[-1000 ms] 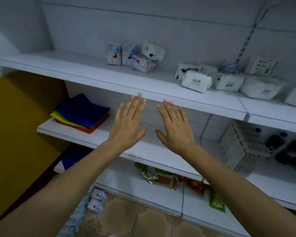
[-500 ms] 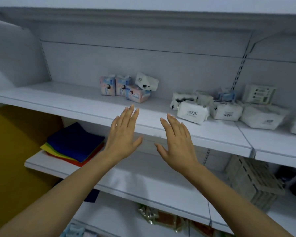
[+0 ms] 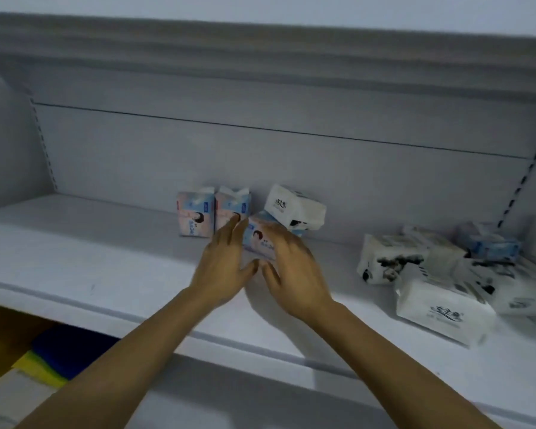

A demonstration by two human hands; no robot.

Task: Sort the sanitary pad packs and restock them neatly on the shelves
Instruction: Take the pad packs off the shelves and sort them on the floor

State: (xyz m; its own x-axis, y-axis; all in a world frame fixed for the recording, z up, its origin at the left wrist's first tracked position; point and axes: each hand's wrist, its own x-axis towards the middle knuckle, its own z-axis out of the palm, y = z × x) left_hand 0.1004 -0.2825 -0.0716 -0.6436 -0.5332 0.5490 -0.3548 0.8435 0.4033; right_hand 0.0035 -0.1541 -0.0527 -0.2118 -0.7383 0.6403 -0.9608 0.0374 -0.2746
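The left hand (image 3: pixel 226 264) lies with straight fingers along the left side of a pink-and-blue pad pack (image 3: pixel 259 241), its thumb by the pack's near edge. The right hand (image 3: pixel 294 274) covers the pack's right end, fingers laid over the top and thumb at the near edge. Blur hides whether this grip has closed on the pack or only rests on it. The pack sits between the two hands, tilted, in the back half of the shelf (image 3: pixel 105 258), about midway along it.

Just left of it, two more pink packs (image 3: pixel 195 216) stand upright side by side, touching each other, close to the shelf's back wall; the left hand's fingertips reach the base of the nearer one. A white pack (image 3: pixel 294 209) sits tilted behind the held pack, leaning on its far end.

Toward the right edge of the shelf, well apart from the hands, lies a loose heap of white packs (image 3: pixel 443 311) with a blue pack (image 3: pixel 489 246) behind it. Below the shelf's front edge, at the lower left, folded cloths (image 3: pixel 71 354) in blue and yellow show.
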